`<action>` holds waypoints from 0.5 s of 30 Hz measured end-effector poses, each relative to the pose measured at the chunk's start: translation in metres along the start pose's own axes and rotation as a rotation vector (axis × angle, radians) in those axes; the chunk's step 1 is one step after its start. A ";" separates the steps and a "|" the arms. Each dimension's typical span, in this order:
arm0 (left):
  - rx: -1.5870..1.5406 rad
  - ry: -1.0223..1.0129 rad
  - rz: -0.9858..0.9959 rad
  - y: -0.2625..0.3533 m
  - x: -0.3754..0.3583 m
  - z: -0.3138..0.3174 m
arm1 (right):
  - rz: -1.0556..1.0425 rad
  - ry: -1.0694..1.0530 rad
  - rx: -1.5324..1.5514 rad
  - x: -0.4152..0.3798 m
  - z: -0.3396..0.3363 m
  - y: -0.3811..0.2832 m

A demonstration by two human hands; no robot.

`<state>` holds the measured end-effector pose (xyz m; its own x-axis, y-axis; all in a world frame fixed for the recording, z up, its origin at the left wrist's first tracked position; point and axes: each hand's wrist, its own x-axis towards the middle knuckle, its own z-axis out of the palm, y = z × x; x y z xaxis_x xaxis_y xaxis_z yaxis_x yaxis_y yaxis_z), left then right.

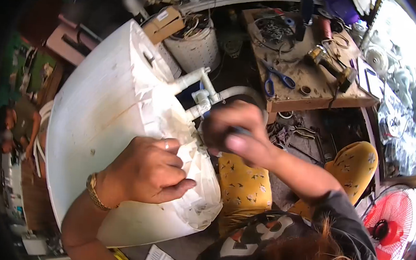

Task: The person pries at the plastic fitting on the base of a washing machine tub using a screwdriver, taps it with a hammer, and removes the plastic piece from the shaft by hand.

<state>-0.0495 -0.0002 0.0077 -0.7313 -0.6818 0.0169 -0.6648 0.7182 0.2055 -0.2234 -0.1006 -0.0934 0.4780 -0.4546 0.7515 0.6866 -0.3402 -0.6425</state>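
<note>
A large white plastic drum (92, 106), like a washing machine tub body, lies on its side in front of me with its ribbed end facing right. My left hand (151, 172), wearing a ring and a gold-coloured bracelet, is curled over the edge of that ribbed end. Off to the right, my right hand (242, 135) is closed in a fist around a dark handle (238, 131); motion blur hides the rest of the tool. Just beyond it, white pipes (203, 98) with a valve stick out from the drum's end.
On a wooden bench (293, 105) lie blue-handled scissors (275, 79), a yellow cordless drill (332, 66) and a tape roll (305, 90). Pliers (303, 131) lie among clutter on the floor. A perforated tub (192, 48) stands behind the drum, a red fan (391, 222) at right. Another person (22, 125) sits at far left.
</note>
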 end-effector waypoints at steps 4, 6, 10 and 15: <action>-0.034 0.128 -0.019 -0.006 -0.009 0.007 | 0.223 0.014 0.097 0.048 0.041 -0.007; -0.034 0.079 -0.023 -0.002 -0.011 0.006 | -0.006 -0.040 -0.257 0.023 0.023 0.002; -0.052 0.042 0.035 0.004 -0.001 0.004 | 0.012 0.002 0.076 -0.015 -0.003 -0.007; -0.088 0.081 0.054 -0.008 -0.013 0.002 | 0.003 -0.011 -0.162 0.034 0.042 0.004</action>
<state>-0.0355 0.0032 0.0040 -0.7485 -0.6542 0.1082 -0.6065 0.7414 0.2872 -0.1818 -0.0825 -0.0640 0.4868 -0.4469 0.7505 0.5881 -0.4676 -0.6599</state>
